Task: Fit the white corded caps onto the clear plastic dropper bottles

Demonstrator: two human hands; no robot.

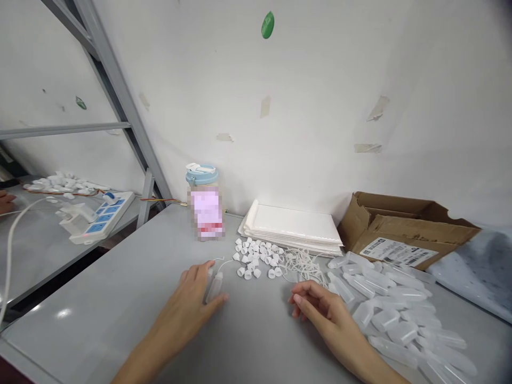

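Note:
My left hand [196, 296] rests on the grey table with thumb and fingers apart. Between them lies a translucent plastic bottle [215, 287] with a white cord at its narrow end. A second similar bottle is partly hidden beside the fingers. My right hand [320, 312] is loosely curled just above the table, with nothing visible in it. Closest to its fingertips is a tangle of white cords [306, 265]. Small white caps [256, 256] are scattered between the hands, farther back. To the right lies a heap of translucent bottles [394, 306].
A stack of white padded envelopes [294, 226] and an opened cardboard box [404, 229] stand against the wall. A blue-lidded container [202, 176] is at the back left. On the adjoining table are a power strip [106, 216], white parts [64, 183] and another person's hand [6, 202].

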